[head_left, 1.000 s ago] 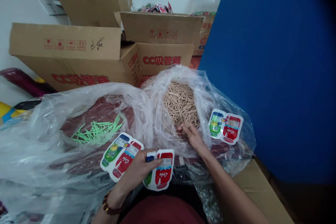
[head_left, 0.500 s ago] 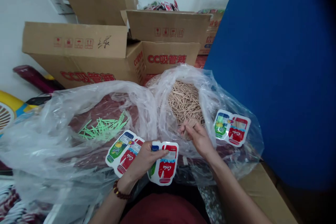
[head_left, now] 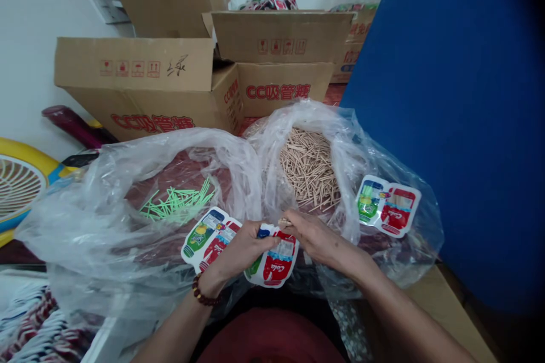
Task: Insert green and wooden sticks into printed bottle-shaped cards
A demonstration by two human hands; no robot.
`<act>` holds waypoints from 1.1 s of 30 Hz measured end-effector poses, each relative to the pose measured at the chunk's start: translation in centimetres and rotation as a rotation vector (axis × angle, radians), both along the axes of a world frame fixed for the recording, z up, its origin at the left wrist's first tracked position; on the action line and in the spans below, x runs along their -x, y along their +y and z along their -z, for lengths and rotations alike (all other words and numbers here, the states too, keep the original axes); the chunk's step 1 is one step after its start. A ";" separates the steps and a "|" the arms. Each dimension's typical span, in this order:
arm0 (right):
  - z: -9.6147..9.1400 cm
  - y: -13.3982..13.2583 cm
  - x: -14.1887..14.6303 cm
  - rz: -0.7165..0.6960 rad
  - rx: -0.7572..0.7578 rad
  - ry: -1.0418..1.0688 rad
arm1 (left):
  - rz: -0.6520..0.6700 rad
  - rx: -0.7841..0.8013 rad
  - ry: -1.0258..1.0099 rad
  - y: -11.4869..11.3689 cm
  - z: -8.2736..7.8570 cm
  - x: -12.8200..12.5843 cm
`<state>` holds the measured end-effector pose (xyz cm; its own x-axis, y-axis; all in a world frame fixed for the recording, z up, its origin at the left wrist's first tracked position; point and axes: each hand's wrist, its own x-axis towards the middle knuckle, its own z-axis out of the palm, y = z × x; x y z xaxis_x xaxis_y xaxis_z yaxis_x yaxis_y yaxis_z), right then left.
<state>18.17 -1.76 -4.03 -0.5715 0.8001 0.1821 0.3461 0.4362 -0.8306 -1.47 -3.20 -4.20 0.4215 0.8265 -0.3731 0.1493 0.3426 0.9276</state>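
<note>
My left hand point(head_left: 244, 252), with a beaded bracelet at its wrist, pinches a jar-shaped double packet point(head_left: 279, 261) printed green and red with "Cola", thumb on its front. At the packet's top edge, my right hand point(head_left: 313, 235) is closed around a small bunch of thin brown sticks point(head_left: 285, 222); the fingers partly hide them. A second packet point(head_left: 208, 235) lies left of the held one, partly behind my left hand. Beyond my right hand, an open plastic bag point(head_left: 266, 181) holds a heap of brown sticks point(head_left: 310, 167). Thin green sticks point(head_left: 179, 203) lie in the left plastic bag point(head_left: 238, 153).
Another double packet point(head_left: 388, 205), with sticks showing inside, lies on the plastic at right. Cardboard boxes point(head_left: 162, 99) stand behind the bags. A blue panel point(head_left: 447, 125) borders the right side. A yellow-blue fan point(head_left: 21, 181) and a bin of stacked packets point(head_left: 38, 323) are at left.
My right hand has come out of the brown heap with a bunch of sticks and moved toward me to the packet's top edge. My left hand still holds the packet. The view shifted slightly.
</note>
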 end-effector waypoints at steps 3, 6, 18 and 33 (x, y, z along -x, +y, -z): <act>-0.2 0.0 -0.3 0.104 0.080 0.116 | 0.033 -0.021 -0.018 0.1 -0.5 0.3; -0.6 -0.1 0.3 0.319 0.210 0.540 | 0.030 -0.090 -0.022 0.3 -0.8 0.7; -0.9 -1.2 3.9 0.397 0.321 1.045 | 0.079 -0.085 -0.050 0.5 -1.0 0.6; 0.8 -2.1 4.2 0.416 0.386 0.964 | 0.060 -0.039 -0.247 0.8 -0.8 0.2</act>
